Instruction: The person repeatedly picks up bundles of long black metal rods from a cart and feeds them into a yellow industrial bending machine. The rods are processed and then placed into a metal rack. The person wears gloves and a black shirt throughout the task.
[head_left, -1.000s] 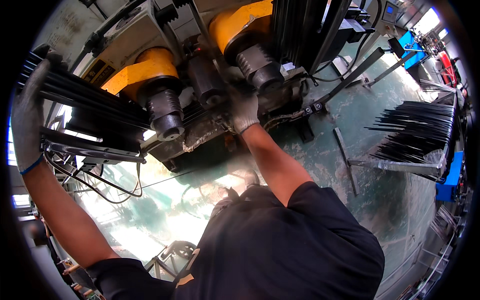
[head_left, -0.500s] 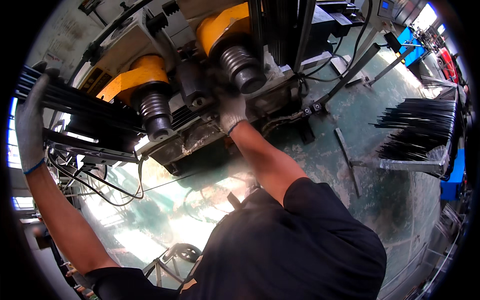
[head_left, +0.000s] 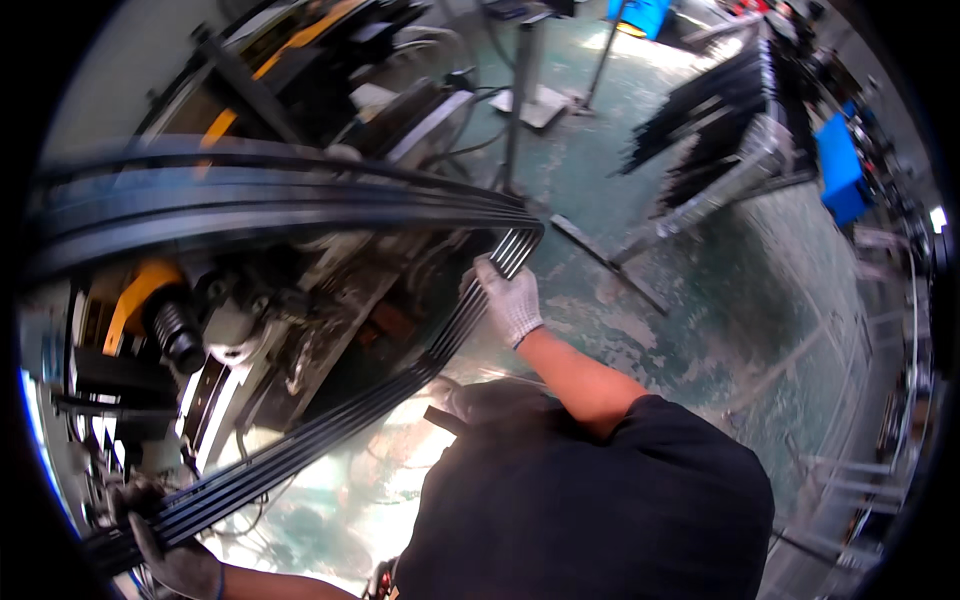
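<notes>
Several black metal tubes, lying side by side, form one bent bundle held off the machine in front of my body. Its upper length sweeps to the left edge and is smeared by motion. Near the bundle's right-hand bend, my gloved right hand is closed around the short section. Down at the lower left, my left hand, in a darker, soiled glove, grips the other length, with thumb and fingers wrapped around the tubes. Behind the bundle stands the machine, with a ribbed dark cylinder and a yellow part.
To the far right, a rack carries many more black bars. A loose metal bar sits low over the green floor by my right hand. Blue bins stand beyond the rack, and a metal post rises behind the bundle.
Both hands have left the machine and now hold the bent tube bundle away from it. My left hand has dropped to the lower left. The view has swung rightward.
</notes>
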